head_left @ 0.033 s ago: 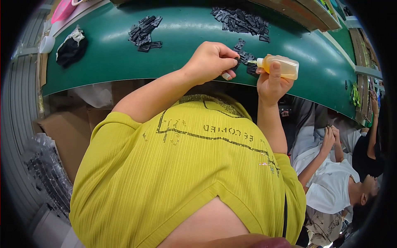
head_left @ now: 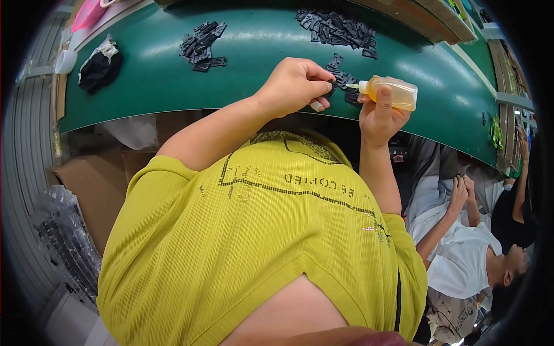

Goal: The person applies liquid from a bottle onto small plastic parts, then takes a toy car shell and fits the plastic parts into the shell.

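My left hand (head_left: 297, 86) is closed, pinching a small black plastic part (head_left: 330, 89) between thumb and fingers. In my right hand (head_left: 382, 117) lies a translucent squeeze bottle (head_left: 404, 95) with yellowish liquid, tipped on its side. Its narrow nozzle (head_left: 352, 86) points left toward the black part; whether they touch I cannot tell. Just behind my hands is a small heap of similar black parts (head_left: 344, 78), partly hidden by the bottle and fingers. A larger pile of them (head_left: 337, 29) lies farther back, and another pile (head_left: 199, 46) is at the left.
The green tabletop (head_left: 248, 43) curves around in front of me. A black and white cloth bundle (head_left: 101, 66) and a white cup (head_left: 65, 61) are at its left end. Cardboard boxes (head_left: 92, 184) stand below on the left. A person in white (head_left: 461, 248) sits close on the right.
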{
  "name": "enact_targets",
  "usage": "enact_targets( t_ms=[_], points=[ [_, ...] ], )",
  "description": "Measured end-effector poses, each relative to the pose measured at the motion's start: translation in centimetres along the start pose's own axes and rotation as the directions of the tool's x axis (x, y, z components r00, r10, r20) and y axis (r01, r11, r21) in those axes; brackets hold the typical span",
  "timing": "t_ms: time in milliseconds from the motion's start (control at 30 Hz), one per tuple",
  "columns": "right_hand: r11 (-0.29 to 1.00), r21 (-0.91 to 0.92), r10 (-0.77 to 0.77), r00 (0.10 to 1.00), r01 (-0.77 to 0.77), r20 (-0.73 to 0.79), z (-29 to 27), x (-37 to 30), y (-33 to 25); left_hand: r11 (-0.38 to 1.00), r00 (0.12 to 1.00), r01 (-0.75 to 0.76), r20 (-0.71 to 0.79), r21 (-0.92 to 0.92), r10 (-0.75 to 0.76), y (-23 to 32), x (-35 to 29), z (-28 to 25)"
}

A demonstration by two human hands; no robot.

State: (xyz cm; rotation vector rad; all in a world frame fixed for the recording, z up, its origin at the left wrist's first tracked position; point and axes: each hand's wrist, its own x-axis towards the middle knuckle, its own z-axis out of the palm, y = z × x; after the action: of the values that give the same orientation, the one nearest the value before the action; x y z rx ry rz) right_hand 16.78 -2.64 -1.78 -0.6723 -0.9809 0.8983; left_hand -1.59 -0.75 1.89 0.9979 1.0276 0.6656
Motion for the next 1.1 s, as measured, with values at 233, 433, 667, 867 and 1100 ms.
enact_targets(
  t_ms=[233, 433, 667, 867, 1100],
  points=[
    [1.000, -0.019, 0.000, 1.000, 0.000, 0.010, 0.1, -0.4, 0.0, 1.000, 1.000, 0.015, -0.007, 0.018, -0.015, -0.2, -0.2, 0.0],
    [0.998, -0.065, 0.008, 1.000, -0.008, -0.007, 0.4, -0.5, -0.2, 0.999, 1.000, 0.011, -0.005, 0.032, -0.011, -0.3, -0.2, -0.1],
    [0.994, -0.108, -0.001, 1.000, 0.004, 0.027, 0.3, -0.4, -0.2, 1.000, 1.000, -0.001, 0.000, 0.029, 0.001, -0.4, 0.0, -0.1],
    [0.997, -0.077, 0.027, 0.999, -0.029, -0.038, 0.0, -0.4, -0.3, 1.000, 1.000, 0.007, -0.003, -0.006, -0.007, -0.3, -0.1, -0.1],
    [0.991, 0.114, 0.066, 0.998, -0.065, 0.003, 0.4, -0.8, -0.9, 0.999, 0.999, 0.039, -0.032, -0.010, -0.039, 0.1, -0.2, 0.0]
  ],
)
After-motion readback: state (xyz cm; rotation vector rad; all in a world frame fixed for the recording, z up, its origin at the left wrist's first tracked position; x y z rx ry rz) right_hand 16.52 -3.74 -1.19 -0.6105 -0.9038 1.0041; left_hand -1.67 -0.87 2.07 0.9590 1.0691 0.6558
